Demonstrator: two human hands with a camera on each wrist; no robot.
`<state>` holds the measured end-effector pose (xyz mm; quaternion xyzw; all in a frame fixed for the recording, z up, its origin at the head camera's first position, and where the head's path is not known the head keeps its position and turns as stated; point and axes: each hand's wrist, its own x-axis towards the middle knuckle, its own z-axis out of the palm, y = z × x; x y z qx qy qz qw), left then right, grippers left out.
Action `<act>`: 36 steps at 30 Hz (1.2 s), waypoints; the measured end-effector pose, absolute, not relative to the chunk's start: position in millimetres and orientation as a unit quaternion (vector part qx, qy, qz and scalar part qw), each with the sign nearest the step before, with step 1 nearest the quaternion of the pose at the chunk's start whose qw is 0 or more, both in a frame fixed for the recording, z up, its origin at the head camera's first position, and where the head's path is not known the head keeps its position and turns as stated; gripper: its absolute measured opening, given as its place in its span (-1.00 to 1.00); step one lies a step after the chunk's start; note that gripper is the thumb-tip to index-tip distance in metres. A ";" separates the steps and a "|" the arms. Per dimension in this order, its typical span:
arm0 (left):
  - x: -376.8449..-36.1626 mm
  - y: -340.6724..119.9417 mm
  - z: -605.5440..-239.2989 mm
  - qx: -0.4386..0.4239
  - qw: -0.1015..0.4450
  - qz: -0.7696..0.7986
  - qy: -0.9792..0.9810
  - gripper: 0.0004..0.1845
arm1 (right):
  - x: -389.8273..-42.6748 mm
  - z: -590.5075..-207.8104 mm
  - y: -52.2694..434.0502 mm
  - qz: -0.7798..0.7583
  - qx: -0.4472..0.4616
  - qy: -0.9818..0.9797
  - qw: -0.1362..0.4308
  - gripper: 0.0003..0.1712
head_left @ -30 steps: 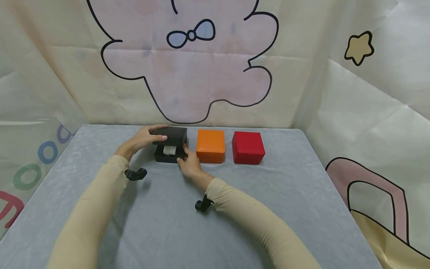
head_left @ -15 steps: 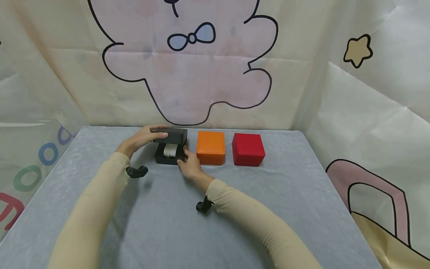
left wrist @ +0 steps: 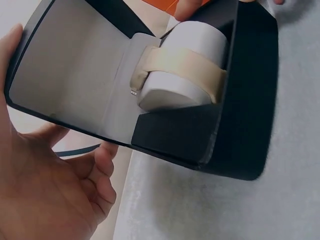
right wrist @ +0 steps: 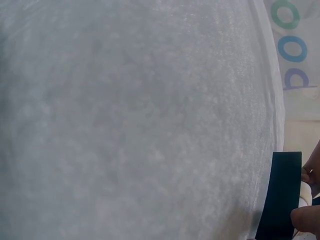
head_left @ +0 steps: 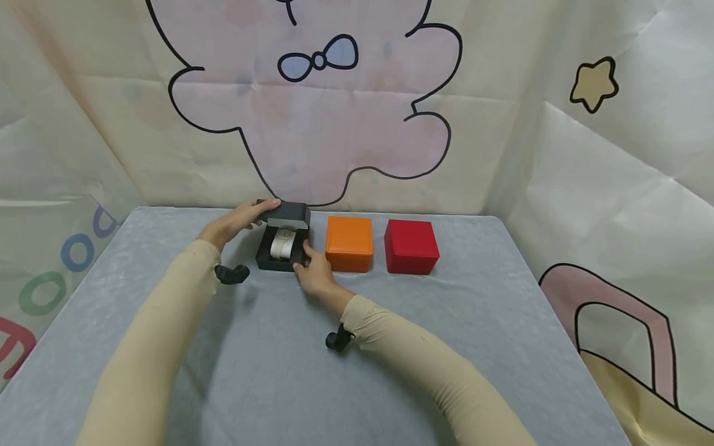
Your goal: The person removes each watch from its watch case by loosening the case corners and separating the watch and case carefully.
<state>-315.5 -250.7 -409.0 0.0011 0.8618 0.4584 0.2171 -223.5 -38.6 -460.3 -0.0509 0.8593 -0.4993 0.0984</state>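
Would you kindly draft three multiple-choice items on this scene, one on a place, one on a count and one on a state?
1. Which box stands directly beside the black box?
A. the red box
B. the orange box
C. none

2. How many boxes are on the table?
A. two
B. three
C. four

3. How is the black box's lid?
A. lifted open
B. fully closed
C. lying apart on the table

Answers:
1. B: the orange box sits between the black box and the red box.
2. B: black, orange and red stand in one row.
3. A: the left hand holds the lid up, the right hand grips the base, and a pale watch on a white cushion shows inside.
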 end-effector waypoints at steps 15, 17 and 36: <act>-319.0 -241.4 -405.8 -0.025 0.226 0.497 0.838 0.13 | -223.6 -462.4 -36.3 -0.490 -0.048 0.863 0.110 -0.24; -317.9 -243.0 -405.8 -0.023 0.228 0.501 0.835 0.14 | -223.0 -462.7 -37.1 -0.489 -0.054 0.864 0.108 -0.24; -302.7 -250.4 -413.9 -0.003 0.222 0.529 0.819 0.09 | -220.8 -464.5 -32.5 -0.484 -0.071 0.866 0.101 -0.23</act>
